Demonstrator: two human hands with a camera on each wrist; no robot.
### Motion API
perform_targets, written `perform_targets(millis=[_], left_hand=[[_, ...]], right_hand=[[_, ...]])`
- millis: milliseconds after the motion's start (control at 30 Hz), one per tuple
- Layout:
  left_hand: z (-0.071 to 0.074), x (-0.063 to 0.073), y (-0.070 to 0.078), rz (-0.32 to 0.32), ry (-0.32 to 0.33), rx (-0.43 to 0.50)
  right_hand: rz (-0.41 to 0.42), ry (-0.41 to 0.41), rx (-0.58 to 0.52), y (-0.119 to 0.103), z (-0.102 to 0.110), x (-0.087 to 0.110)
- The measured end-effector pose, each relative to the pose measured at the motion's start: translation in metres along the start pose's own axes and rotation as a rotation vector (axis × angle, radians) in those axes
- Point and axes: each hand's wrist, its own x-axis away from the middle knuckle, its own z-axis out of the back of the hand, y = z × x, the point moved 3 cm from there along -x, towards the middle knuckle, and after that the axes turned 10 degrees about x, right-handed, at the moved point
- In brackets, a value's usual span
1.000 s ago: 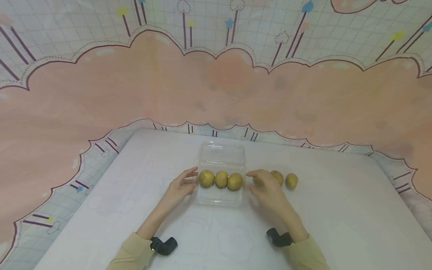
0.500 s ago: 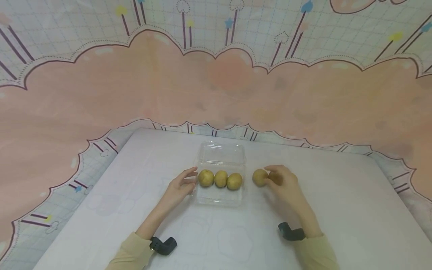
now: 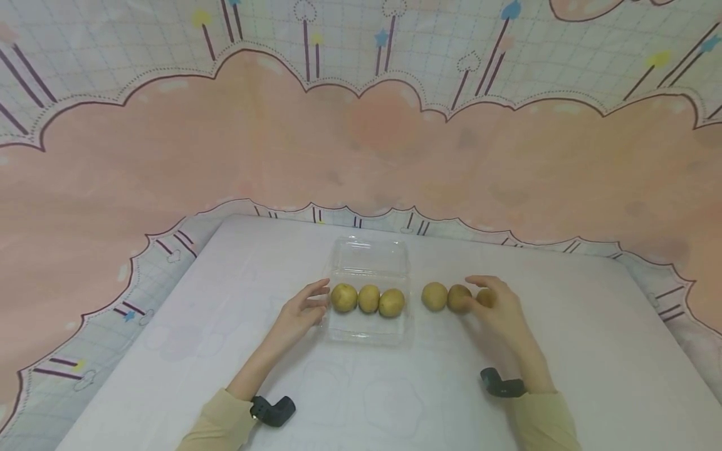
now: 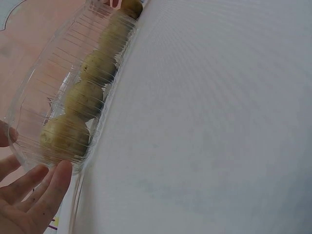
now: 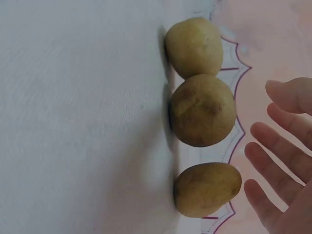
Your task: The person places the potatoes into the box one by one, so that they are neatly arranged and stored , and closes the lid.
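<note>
A clear plastic clamshell box (image 3: 369, 327) lies with its lid (image 3: 369, 255) folded back at the table's middle. Inside it, three potatoes (image 3: 369, 299) form a row. My left hand (image 3: 301, 310) is at the box's left side; in the left wrist view its relaxed fingertips rest against the ribbed end wall. To the right of the box are three more potatoes: a pale one (image 5: 195, 48), a browner one (image 5: 202, 111) touching it, and a smaller one (image 5: 208, 189) set apart. My right hand (image 3: 502, 307) hovers by the smaller potato, partly covering it in the head view, fingers spread and holding nothing.
The white table (image 3: 575, 351) extends on both sides and toward me. Behind it hangs a patterned cloth backdrop (image 3: 361, 150). A black wrist camera (image 3: 273, 411) is on the left wrist, another black camera (image 3: 502, 383) on the right.
My right hand has moved rightward along the loose potatoes, from the one nearest the box to the farthest. The left hand, box and potatoes look unmoved.
</note>
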Motion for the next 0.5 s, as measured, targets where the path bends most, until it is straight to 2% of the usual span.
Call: perform_targets(millis=[500], left_hand=[[0.000,-0.001,0.000,0.004,0.005,0.001]], right_hand=[[-0.063,-0.043,0.001,0.019,0.004,0.000]])
